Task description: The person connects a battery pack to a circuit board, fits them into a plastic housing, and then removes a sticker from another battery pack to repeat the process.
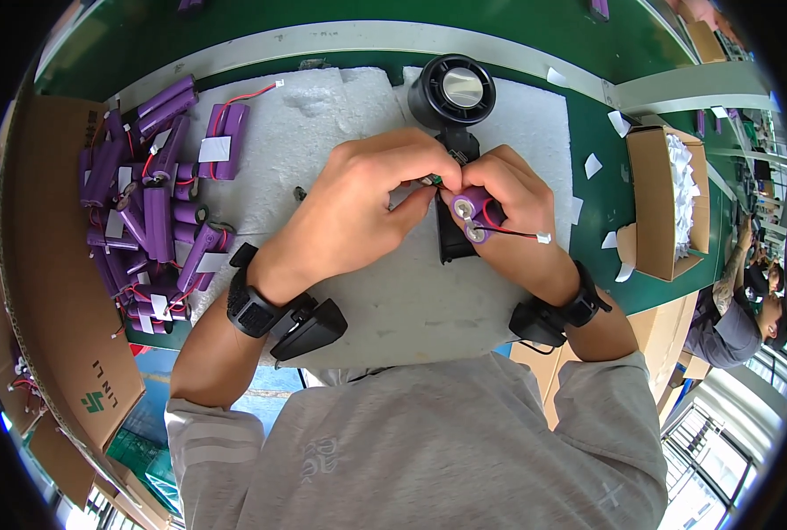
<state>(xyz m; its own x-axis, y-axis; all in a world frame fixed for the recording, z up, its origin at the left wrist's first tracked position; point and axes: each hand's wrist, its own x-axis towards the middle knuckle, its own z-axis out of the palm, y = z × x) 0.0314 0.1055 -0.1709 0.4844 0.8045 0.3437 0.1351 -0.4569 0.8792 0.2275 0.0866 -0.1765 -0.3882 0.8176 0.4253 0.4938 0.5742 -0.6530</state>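
Observation:
A black handheld fan (424,99) with a round head lies on the white foam sheet, its handle (453,243) pointing toward me. My left hand (362,199) bends over that handle, thumb and forefinger pinched close to a small green part (435,179). What sits between those fingertips is hidden. My right hand (515,190) is closed around a purple two-cell battery pack (470,201), its ends facing up. From the pack, red and black wires run right to a white connector (543,238). The fingertips of both hands nearly meet over the handle.
Several purple battery packs (157,221) are heaped at the left, beside a tall cardboard box (67,256). On the right stands an open carton (662,203) of white paper pieces, with loose scraps (593,165) around it. Another person (730,327) sits far right.

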